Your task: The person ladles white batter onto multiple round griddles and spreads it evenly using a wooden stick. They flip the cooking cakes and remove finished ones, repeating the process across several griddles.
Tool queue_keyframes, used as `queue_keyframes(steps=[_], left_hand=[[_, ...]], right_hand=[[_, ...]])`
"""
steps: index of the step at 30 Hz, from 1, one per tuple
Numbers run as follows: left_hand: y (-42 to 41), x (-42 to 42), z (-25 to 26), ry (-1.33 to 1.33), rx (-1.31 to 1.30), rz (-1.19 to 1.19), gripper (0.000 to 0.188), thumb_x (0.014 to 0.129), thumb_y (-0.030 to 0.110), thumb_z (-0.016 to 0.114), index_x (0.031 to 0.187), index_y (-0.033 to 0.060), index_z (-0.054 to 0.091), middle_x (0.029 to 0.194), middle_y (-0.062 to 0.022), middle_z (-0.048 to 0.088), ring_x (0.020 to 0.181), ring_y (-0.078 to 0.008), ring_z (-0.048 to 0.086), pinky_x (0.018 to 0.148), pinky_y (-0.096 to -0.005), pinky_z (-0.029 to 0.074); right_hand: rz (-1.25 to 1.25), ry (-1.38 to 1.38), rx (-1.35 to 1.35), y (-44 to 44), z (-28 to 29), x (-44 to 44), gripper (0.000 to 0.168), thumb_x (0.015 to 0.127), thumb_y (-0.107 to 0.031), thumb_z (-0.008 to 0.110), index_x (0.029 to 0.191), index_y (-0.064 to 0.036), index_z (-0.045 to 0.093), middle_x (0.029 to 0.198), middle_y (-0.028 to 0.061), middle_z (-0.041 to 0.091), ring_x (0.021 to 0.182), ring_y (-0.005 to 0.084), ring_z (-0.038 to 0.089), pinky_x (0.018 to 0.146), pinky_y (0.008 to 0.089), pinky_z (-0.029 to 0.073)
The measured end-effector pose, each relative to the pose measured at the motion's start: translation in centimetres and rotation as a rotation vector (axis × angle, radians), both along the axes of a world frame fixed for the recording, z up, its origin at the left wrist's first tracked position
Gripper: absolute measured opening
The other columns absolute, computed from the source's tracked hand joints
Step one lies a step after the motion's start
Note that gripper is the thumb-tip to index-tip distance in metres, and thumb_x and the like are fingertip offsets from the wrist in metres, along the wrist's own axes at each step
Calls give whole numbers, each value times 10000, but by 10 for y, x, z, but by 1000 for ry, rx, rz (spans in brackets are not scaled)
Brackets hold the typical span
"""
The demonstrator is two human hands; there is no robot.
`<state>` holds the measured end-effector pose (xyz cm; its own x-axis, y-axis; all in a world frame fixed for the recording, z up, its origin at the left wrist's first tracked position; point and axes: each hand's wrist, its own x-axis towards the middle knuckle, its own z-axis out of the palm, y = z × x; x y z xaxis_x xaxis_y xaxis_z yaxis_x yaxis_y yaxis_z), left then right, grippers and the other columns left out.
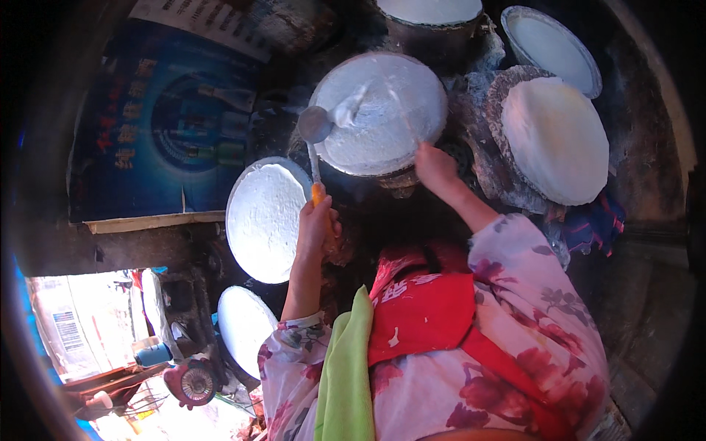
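My left hand (317, 223) grips a ladle by its orange handle. The ladle's round bowl (315, 124) is at the left rim of a round pan (394, 181). White batter (369, 146) covers the pan's face, with a thicker white blob (347, 112) near the ladle. Closed around the near end of a thin stick (404, 110), my right hand (437, 168) is at the pan's right front edge. The stick reaches across the white surface. To the left of the pan, close to my left hand, a round tray (265, 220) holds a white layer.
Another pan (433, 8) of white liquid stands at the back. On the right, a white round sheet (557, 140) rests on a round woven-looking base (513, 82), before a tilted pan lid (551, 47). A blue printed board (165, 138) stands left. Lower left are a white disc (246, 331) and a small fan (197, 383).
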<state>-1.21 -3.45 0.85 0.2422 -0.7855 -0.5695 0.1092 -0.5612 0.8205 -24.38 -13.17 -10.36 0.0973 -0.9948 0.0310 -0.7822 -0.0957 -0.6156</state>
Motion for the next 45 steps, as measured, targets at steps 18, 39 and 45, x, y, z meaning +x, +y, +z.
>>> queue_keyframes(steps=[18,39,45], left_hand=[[22,11,6,1009,-163,392,374,971,309,380,1166,-3,447,622,26,383,383,-43,336,365,-180,281],[208,-18,30,867,-494,845,382,984,272,329,1260,24,421,612,4,373,352,-53,325,326,-193,240],[268,-34,17,950,-552,945,355,976,261,349,1208,11,445,633,-9,413,372,-66,353,363,-209,271]], right_hand=[[482,-112,-84,46,32,36,190,877,-205,483,822,-23,481,624,198,583,586,393,590,519,496,456],[716,419,-89,-23,15,-30,171,856,-160,462,824,-1,517,626,199,597,598,384,605,548,470,491],[441,225,-78,-41,17,-28,245,893,-238,451,855,-11,532,753,238,606,735,408,600,652,511,470]])
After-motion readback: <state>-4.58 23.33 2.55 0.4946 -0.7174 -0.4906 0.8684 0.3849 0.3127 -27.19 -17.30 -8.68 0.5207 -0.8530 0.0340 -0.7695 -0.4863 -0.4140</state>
